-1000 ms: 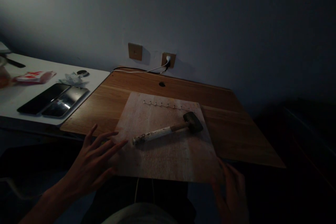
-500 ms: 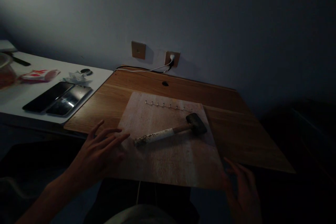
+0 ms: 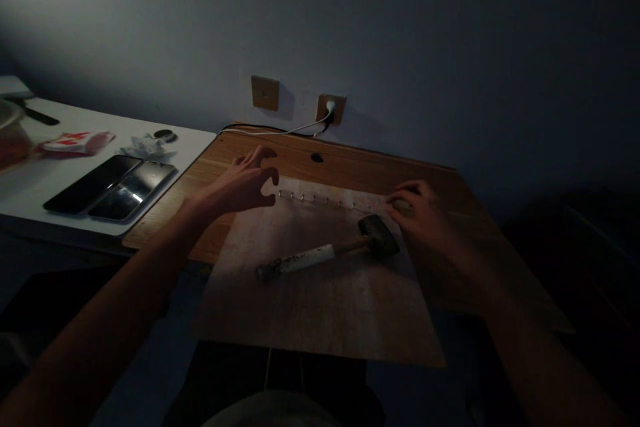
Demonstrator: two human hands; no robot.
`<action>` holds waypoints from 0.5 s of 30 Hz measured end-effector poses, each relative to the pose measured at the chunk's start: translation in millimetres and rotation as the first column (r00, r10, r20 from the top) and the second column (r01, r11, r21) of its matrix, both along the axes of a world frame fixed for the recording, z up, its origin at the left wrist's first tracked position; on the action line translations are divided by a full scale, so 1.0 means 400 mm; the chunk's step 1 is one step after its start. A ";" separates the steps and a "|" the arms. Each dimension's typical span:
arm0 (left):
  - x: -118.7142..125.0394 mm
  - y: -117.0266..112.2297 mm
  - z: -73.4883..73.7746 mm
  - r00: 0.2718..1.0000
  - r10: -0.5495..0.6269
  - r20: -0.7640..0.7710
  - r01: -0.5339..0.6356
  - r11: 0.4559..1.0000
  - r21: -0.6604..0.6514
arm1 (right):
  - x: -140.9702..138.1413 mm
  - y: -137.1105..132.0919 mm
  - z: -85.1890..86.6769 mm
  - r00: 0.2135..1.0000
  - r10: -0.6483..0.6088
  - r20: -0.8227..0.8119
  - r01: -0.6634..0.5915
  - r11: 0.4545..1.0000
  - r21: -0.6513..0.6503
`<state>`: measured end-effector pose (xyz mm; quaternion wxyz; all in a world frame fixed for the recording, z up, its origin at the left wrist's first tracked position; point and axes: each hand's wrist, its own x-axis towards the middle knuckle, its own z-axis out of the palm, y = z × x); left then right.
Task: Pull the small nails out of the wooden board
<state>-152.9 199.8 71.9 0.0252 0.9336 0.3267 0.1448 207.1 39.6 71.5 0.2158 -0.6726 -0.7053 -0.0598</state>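
Note:
A square wooden board (image 3: 320, 307) lies on the brown desk and juts out over its front edge. Along the board's far side runs a row of several small shiny metal pieces (image 3: 314, 198), too small to make out exactly. A mallet (image 3: 330, 252) with a dark head and a white-wrapped handle rests across the middle, its head to the right. My left hand (image 3: 245, 180), fingers curled apart, is beside the left end of the row and holds nothing. Near the right end, by the board's far right corner, my right hand (image 3: 413, 210) is likewise open, with bent fingers.
Two dark phones (image 3: 113, 187) lie on a white table (image 3: 190, 137) at the left, with crumpled plastic (image 3: 147, 145), a red and white packet (image 3: 75, 142) and a tub (image 3: 13, 133) behind. A plugged cable (image 3: 295, 131) runs along the wall above the brown desk (image 3: 400, 177).
Both hands have moved forward, from the near left and near right of the board to the two ends of the metal row. The mallet still lies on the board.

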 end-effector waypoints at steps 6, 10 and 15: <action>0.049 0.088 0.000 0.984 -0.064 -0.167 0.062 0.998 -0.018 | 0.015 0.150 -0.001 0.972 0.095 0.215 -0.017 0.941 -0.339; 0.061 0.091 0.005 0.978 -0.098 -0.185 0.100 0.995 0.001 | 0.007 0.167 0.005 0.960 0.128 0.248 -0.015 0.911 -0.412; 0.074 0.085 0.011 0.972 -0.104 -0.211 0.098 0.995 -0.036 | -0.006 0.167 0.003 0.958 0.130 0.257 -0.003 0.896 -0.443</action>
